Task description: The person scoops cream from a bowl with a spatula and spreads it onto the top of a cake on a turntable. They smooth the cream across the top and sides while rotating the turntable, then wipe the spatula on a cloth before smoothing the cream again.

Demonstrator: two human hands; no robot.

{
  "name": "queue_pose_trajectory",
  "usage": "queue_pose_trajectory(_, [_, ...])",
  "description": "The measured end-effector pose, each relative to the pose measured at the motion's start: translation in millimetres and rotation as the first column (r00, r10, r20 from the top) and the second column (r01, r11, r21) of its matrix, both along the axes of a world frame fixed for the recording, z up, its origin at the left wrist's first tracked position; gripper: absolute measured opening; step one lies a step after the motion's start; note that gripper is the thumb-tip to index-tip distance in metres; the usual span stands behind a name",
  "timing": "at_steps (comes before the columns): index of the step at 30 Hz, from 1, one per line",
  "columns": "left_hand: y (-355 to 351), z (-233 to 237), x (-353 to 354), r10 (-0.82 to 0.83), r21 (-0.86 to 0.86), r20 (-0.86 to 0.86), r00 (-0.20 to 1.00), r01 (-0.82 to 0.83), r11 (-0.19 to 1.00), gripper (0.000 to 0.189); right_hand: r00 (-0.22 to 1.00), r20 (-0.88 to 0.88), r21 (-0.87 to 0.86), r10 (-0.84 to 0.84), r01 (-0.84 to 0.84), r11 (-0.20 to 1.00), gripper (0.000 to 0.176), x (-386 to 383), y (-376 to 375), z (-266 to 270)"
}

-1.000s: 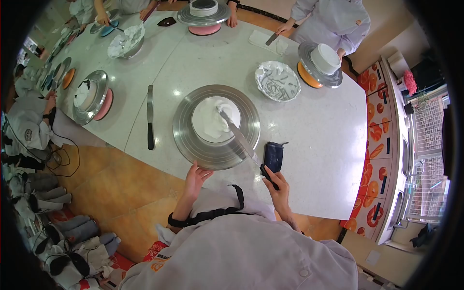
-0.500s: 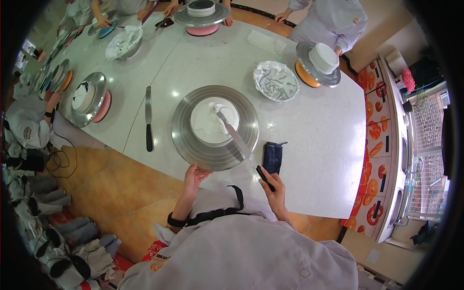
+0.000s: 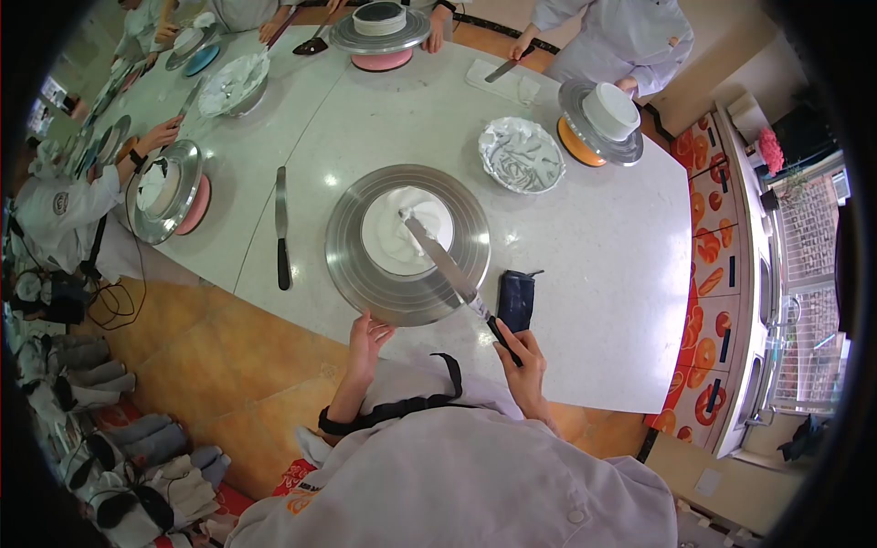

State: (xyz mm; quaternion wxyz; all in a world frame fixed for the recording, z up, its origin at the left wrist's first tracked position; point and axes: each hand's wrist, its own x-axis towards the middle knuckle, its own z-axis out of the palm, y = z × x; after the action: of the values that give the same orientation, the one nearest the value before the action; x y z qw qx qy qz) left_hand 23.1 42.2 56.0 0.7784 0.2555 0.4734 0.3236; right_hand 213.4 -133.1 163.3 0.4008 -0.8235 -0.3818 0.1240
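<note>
My right hand (image 3: 523, 363) is closed round the black handle of a long metal spatula (image 3: 440, 259), whose blade tip lies on the white cream on top of a round cake (image 3: 384, 239). The cake sits on a silver turntable (image 3: 350, 274). My left hand (image 3: 367, 343) touches the turntable's near rim with its fingers apart. A dark blue pouch (image 3: 517, 300) lies just right of the turntable. Left of it rests a second spatula (image 3: 281, 228) with a black handle.
A bowl of white cream (image 3: 522, 154) stands at the back right, near another cake turntable (image 3: 585, 137). Further turntables (image 3: 187, 196) and a cream bowl (image 3: 235, 85) are on the left. Co-workers in pale coats stand round the white table (image 3: 603, 301).
The spatula blade has shifted slightly, and the cream under it is more spread. On the left a co-worker's hand has reached forward with a spatula; another at the back right now holds one over a cloth.
</note>
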Motion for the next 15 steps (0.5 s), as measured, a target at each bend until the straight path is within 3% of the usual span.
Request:
queue_pose_trajectory(2, [4.0,0.1,0.3,-0.049,-0.082,0.043,0.998,0.053,0.995,0.041,1.0,-0.016,-0.002,0.002,-0.002,1.0,0.038,-1.1,-0.6,1.1])
queue_pose_trajectory(4, [26.0,3.4,4.7,0.204,0.255,-0.093,0.975,-0.175,0.951,0.039,0.999,-0.032,-0.004,0.005,-0.005,1.0,0.038,-1.7,-0.5,3.1])
queue_pose_trajectory(8, [49.6,9.1,0.0,0.207,0.205,-0.037,0.978,-0.195,0.959,0.038,0.993,-0.116,-0.036,-0.002,-0.002,0.999,0.037,-2.4,-0.1,6.8])
queue_pose_trajectory(11, [15.7,-0.1,1.2,0.075,0.138,-0.077,0.994,-0.063,0.988,0.037,0.993,-0.12,-0.039,-0.01,0.005,0.999,0.037,-3.6,0.0,8.1])
queue_pose_trajectory(13, [0.8,16.7,3.3,-0.275,-0.12,0.008,0.961,0.274,0.954,0.036,0.993,-0.114,-0.039,-0.016,0.011,0.999,0.037,-3.6,0.4,8.8])
queue_pose_trajectory(14, [3.8,13.0,1.7,-0.276,-0.122,0.007,0.961,0.275,0.954,0.036,0.992,-0.122,-0.04,-0.018,0.013,0.999,0.037,-4.4,0.0,9.1])
queue_pose_trajectory(15, [10.9,5.9,-1.2,-0.147,0.061,-0.07,0.987,0.152,0.987,0.04,0.991,-0.129,-0.04,-0.019,0.014,0.999,0.036,-5.2,-0.3,9.0])
